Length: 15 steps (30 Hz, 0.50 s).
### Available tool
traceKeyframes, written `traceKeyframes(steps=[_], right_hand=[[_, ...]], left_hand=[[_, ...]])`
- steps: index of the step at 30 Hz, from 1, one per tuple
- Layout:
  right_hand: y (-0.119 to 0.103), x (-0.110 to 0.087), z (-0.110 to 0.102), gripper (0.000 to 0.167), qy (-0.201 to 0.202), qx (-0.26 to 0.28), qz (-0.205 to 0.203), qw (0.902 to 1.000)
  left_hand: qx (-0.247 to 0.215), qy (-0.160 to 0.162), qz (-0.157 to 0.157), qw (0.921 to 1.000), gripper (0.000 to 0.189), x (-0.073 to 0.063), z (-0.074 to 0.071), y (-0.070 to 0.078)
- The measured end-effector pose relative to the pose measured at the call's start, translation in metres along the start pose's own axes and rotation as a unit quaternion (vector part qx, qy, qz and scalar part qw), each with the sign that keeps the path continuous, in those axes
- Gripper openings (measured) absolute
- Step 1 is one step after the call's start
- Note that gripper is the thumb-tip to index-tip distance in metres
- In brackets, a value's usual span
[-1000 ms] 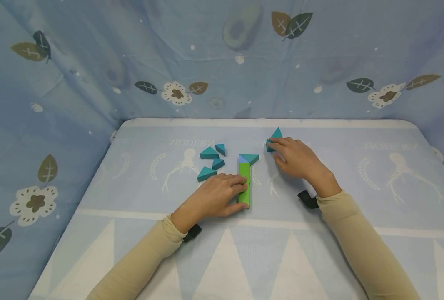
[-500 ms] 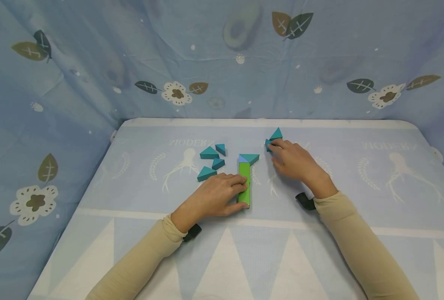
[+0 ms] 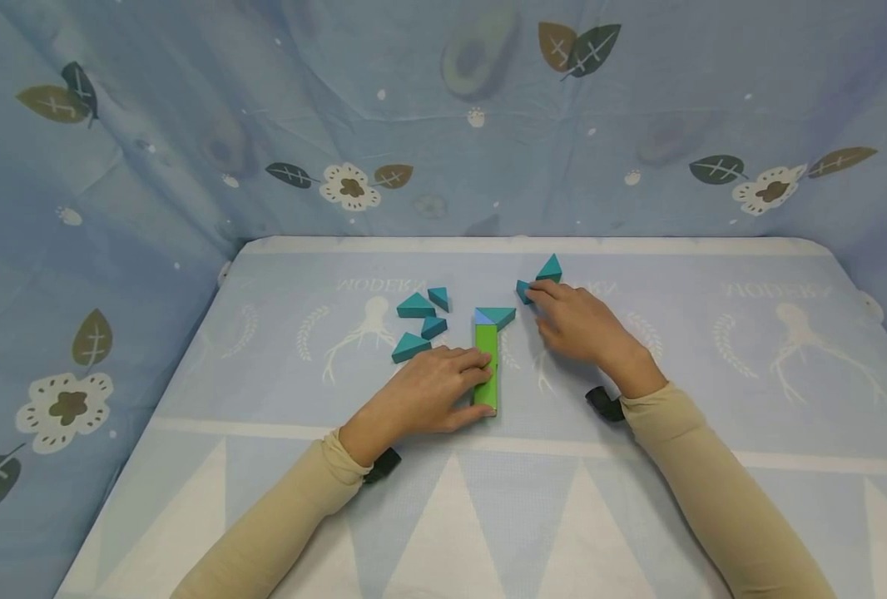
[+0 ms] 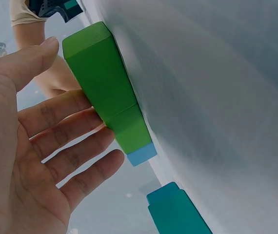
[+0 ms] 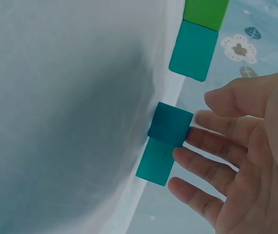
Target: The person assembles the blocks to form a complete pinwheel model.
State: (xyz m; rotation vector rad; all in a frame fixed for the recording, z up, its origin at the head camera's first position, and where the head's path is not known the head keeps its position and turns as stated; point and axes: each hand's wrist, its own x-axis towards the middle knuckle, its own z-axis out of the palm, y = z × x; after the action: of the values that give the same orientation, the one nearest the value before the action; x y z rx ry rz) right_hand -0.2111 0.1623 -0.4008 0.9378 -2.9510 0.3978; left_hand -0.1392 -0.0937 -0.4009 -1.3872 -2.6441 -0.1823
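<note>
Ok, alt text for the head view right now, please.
A person's left hand touches a green bar with a blue triangle and a teal triangle at its far end; the right hand touches a small teal block, another teal block just beyond it. Four more teal blocks lie left of the bar on a pale patterned table.

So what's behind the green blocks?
Behind the green blocks are a small blue triangle and a bigger teal triangle, side by side. The blue one's side against the green is hidden.
</note>
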Motion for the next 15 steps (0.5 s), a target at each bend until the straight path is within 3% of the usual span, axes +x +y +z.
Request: traceKeyframes(steps=[15], right_hand=[[-0.0062, -0.0008, 0.0016, 0.052, -0.027, -0.001, 0.029, 0.9992]], left_hand=[[0.009, -0.009, 0.001, 0.9999, 0.05, 0.0015, -0.0007, 0.0004]])
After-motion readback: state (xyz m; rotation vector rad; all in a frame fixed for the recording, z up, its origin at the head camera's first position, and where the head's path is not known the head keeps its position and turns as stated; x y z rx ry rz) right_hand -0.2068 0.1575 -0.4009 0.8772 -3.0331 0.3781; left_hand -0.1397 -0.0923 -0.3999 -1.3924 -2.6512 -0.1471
